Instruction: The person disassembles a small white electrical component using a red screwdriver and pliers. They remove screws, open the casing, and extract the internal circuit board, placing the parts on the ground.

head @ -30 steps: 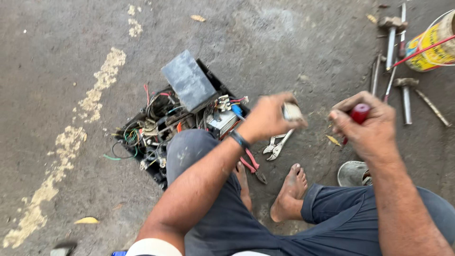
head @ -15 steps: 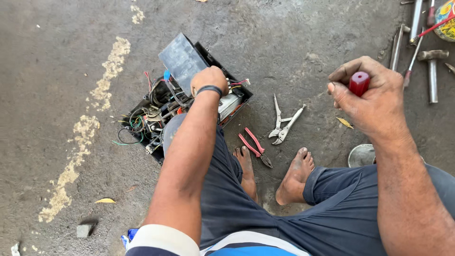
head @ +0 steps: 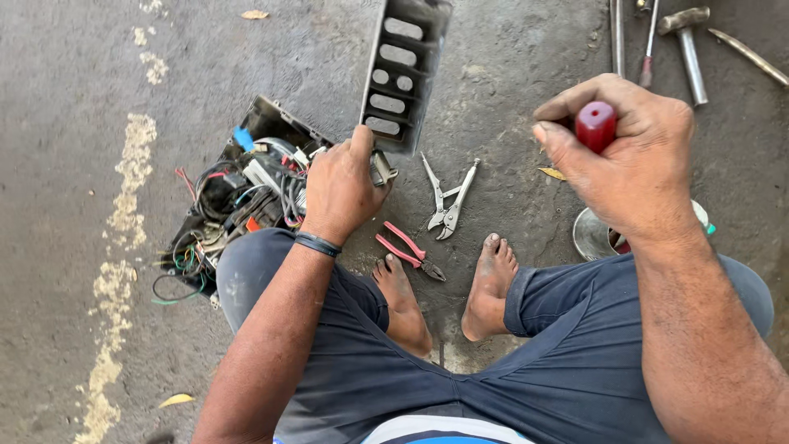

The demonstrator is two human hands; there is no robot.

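Observation:
My left hand (head: pixel 341 185) grips the lower edge of a grey slotted metal cover (head: pixel 404 70) and holds it lifted and tilted above the ground. Just left of that hand lies an open black box full of tangled wires (head: pixel 238 197). My right hand (head: pixel 629 156) is closed around a tool with a red handle end (head: pixel 595 125), raised at the right. Silver locking pliers (head: pixel 448 201) and red-handled pliers (head: pixel 407 251) lie on the concrete between my hands, near my bare feet (head: pixel 489 288).
A hammer (head: pixel 686 41), metal rods (head: pixel 616 33) and another long tool (head: pixel 752 53) lie at the top right. A round metal bowl (head: pixel 593 234) sits beside my right knee. Pale yellow paint marks (head: pixel 123 222) run down the left of the concrete floor.
My left hand went from near my right hand to the wire box, took the grey cover and lifted it up. My right hand kept holding the red-handled tool.

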